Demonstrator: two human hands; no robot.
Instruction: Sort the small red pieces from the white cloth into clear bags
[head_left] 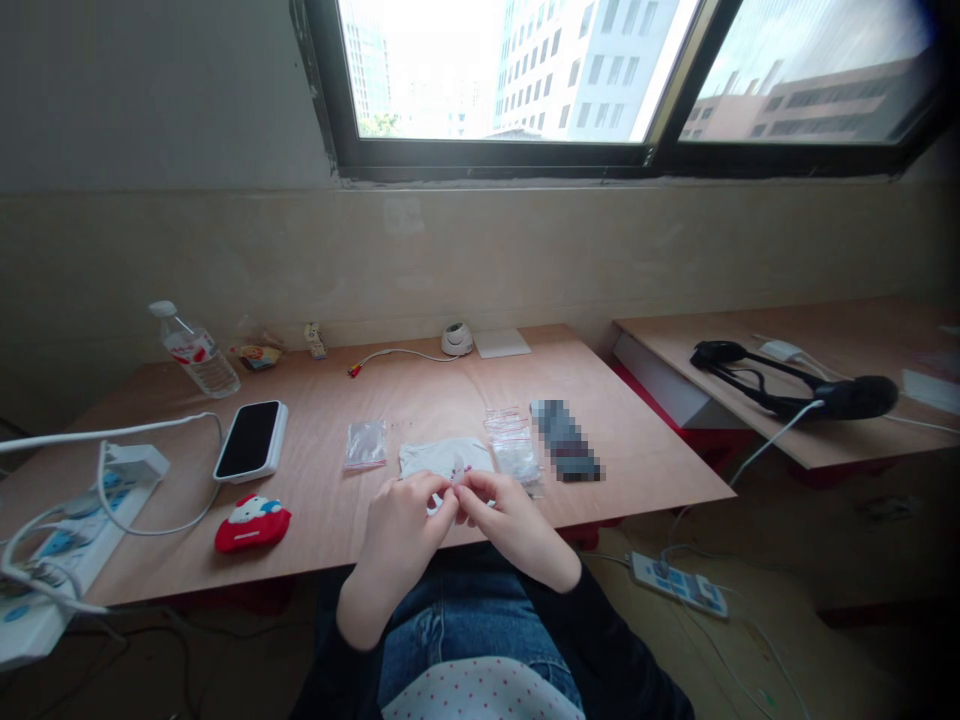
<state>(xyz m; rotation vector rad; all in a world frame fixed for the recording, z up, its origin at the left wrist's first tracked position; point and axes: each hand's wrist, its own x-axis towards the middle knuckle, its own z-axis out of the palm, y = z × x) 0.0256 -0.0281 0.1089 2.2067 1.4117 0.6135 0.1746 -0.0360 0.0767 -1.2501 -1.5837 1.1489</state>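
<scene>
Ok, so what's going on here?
A seated person is working at a wooden table. Their left hand and right hand meet, pinching a small item, too small to make out, just above a white sheet. A zip bag lies left of the sheet, another zip bag right of it. A phone and red pouch sit further left.

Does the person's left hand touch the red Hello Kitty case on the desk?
No: the red Hello Kitty case lies on the wooden desk, well apart from the left hand.
</scene>
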